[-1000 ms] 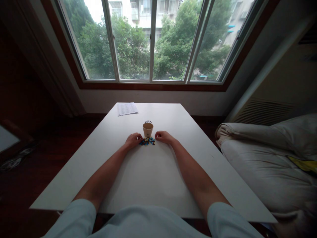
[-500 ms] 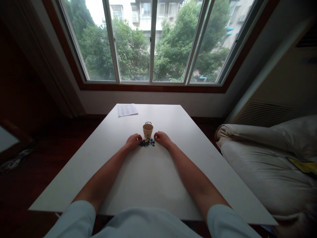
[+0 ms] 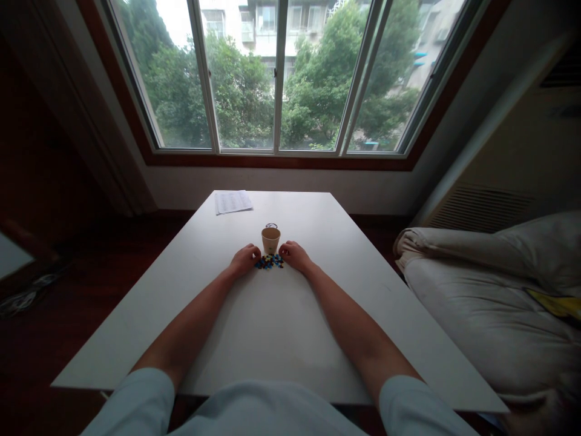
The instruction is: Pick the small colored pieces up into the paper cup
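Observation:
A tan paper cup (image 3: 271,242) stands upright on the white table with its mouth facing up. Right in front of it lies a small heap of colourful beads or beans (image 3: 269,261), blue, yellow, dark red and black; their exact kind is too small to tell. At the heap's left edge, my left hand (image 3: 246,258) has its thumb and fingers curled together. My right hand (image 3: 294,254) is pinched close to the cup's right side, above the heap's right edge. Whatever either hand pinches is too small to make out.
Behind the cup lies a dark ring-shaped loop (image 3: 271,226). Printed papers (image 3: 233,201) rest at the far left corner of the white table (image 3: 272,327). A beige padded couch (image 3: 485,297) stands to the right, and a window is beyond the table.
My right hand has shifted slightly left, closer to the cup. My left hand, the cup and the heap look nearly the same.

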A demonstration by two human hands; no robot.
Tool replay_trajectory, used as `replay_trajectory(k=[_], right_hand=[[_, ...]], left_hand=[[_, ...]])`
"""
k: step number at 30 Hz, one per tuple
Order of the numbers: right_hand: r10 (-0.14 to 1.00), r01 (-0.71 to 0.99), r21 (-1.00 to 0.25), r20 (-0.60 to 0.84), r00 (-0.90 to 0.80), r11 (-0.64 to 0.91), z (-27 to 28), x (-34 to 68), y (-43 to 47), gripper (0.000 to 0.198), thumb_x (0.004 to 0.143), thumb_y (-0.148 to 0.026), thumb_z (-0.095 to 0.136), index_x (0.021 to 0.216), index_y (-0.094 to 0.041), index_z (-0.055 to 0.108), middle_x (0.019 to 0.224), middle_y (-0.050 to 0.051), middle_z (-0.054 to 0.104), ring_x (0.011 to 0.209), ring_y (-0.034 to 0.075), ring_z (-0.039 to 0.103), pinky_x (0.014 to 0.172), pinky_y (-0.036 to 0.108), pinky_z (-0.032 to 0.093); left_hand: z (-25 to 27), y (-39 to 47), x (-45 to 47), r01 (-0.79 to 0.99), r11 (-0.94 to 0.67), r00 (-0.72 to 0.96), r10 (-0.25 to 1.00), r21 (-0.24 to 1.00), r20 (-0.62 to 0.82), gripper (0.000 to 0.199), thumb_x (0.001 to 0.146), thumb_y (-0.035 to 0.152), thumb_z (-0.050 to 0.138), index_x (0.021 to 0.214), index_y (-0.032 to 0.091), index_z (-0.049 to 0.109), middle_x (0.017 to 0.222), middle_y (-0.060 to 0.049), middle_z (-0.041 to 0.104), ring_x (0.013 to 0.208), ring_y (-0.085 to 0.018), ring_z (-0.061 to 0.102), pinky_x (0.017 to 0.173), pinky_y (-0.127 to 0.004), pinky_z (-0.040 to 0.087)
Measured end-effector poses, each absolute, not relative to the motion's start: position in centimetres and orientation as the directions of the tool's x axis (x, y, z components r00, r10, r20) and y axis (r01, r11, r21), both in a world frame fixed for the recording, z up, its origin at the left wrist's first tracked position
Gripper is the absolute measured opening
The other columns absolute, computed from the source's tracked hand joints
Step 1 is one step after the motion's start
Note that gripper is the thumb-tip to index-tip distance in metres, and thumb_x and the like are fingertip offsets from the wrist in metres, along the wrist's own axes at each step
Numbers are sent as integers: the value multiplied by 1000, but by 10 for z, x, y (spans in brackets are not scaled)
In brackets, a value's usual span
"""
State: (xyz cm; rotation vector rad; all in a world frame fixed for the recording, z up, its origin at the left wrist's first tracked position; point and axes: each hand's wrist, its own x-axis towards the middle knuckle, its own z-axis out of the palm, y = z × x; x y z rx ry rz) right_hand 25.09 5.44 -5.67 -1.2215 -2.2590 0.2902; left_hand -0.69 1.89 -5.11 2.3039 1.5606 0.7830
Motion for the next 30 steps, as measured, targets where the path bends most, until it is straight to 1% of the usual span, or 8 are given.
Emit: replay_trajectory(k=[3, 6, 11, 14, 17, 20, 25, 30], right_hand=[[828, 710, -433, 368, -424, 556, -57, 251, 54, 13, 83, -14, 63, 86, -21, 74, 87, 4, 62, 87, 18, 55, 76, 26, 41], [822, 700, -439, 378, -425, 563, -58, 251, 55, 13, 84, -15, 62, 85, -21, 74, 85, 4, 62, 85, 17, 55, 75, 25, 41], [807, 646, -485, 377, -455, 590, -57, 254, 57, 13, 84, -16, 62, 87, -20, 74, 84, 3, 61, 80, 16, 54, 75, 25, 41], [801, 609, -523, 343, -491, 597, -53, 259, 58, 15, 82, -16, 64, 91, -20, 75, 87, 3, 62, 80, 15, 55, 75, 25, 42], [792, 592, -532, 331, -513, 605, -49, 264, 59, 16, 80, -18, 68, 94, -21, 75, 92, 4, 61, 85, 16, 55, 78, 26, 43], [780, 587, -521, 332, -530, 620, -48, 267, 60, 15, 78, -18, 70, 91, -21, 76, 94, 4, 61, 88, 17, 54, 80, 27, 43], [776, 591, -507, 348, -525, 627, -51, 265, 59, 14, 78, -13, 67, 86, -20, 77, 94, 5, 61, 84, 16, 55, 80, 27, 44], [778, 606, -489, 360, -515, 627, -52, 264, 58, 12, 78, -17, 69, 86, -21, 77, 94, 6, 62, 89, 18, 55, 83, 28, 44]], left_hand=[[-50, 17, -6, 791, -396, 280, 912, 467, 298, 10, 85, 20, 62, 89, 22, 71, 99, -2, 64, 74, -13, 58, 71, -26, 45], [-49, 16, -5, 800, -403, 279, 906, 445, 318, 11, 85, 20, 61, 89, 23, 71, 96, -3, 64, 76, -14, 58, 72, -27, 45], [-49, 17, -8, 791, -419, 284, 897, 446, 340, 23, 93, 20, 52, 98, 24, 74, 97, -4, 64, 82, -16, 60, 75, -27, 46], [-49, 18, -11, 801, -416, 288, 898, 431, 332, 28, 92, 17, 51, 101, 26, 76, 99, -5, 64, 87, -17, 61, 79, -28, 46], [-50, 19, -13, 811, -409, 290, 902, 418, 320, 28, 90, 16, 54, 101, 26, 77, 98, -6, 64, 90, -18, 61, 81, -29, 47], [-50, 20, -14, 818, -405, 285, 902, 409, 324, 29, 90, 16, 53, 102, 26, 77, 100, -6, 64, 93, -19, 61, 82, -30, 48], [-50, 20, -13, 832, -384, 265, 909, 400, 321, 31, 89, 17, 56, 109, 26, 76, 110, -7, 66, 104, -22, 59, 89, -32, 49], [-49, 20, -13, 829, -399, 281, 903, 392, 326, 25, 88, 19, 60, 104, 26, 78, 110, -7, 67, 105, -22, 57, 93, -34, 48]])
